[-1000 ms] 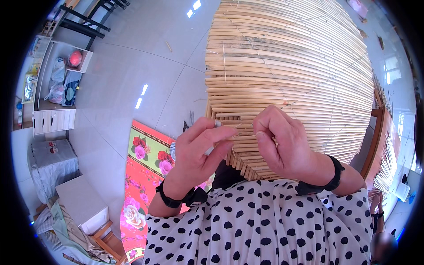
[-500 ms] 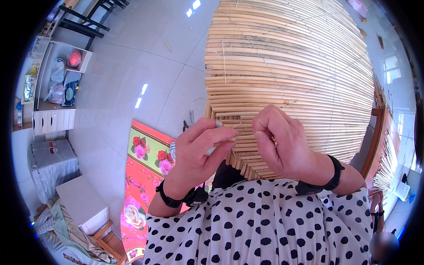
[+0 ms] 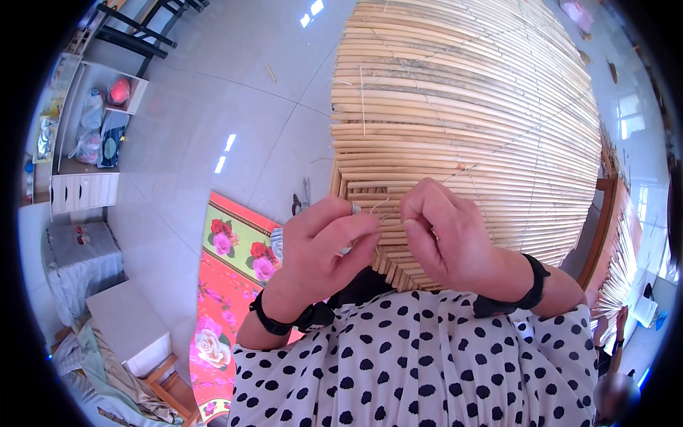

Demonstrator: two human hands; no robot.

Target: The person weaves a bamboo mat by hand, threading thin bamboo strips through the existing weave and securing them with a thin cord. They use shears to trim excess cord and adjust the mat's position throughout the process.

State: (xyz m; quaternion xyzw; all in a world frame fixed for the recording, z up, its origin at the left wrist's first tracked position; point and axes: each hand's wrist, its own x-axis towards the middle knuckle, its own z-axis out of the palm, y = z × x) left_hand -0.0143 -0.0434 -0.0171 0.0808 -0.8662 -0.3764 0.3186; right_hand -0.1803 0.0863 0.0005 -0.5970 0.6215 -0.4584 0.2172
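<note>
Both my hands are over the near left corner of a large mat of pale, thin sticks, tied across with thin string. Thumb and forefinger of my left hand pinch a thin pale string, which curls up in a small loop between the hands. A silvery ring or thimble is on one of its fingers. My right hand is closed just right of the loop, thumb against the curled forefinger. Whatever it grips is hidden or too small to see.
Scissors lie on the tiled floor left of the mat, near a red flowered cloth. Shelves and a box stand at left. At far right another person's arm is beside a second bundle of sticks.
My right hand has shifted slightly left and down, closer to my left hand. The string's loop shows more clearly between them, and more of the scissors is visible.
</note>
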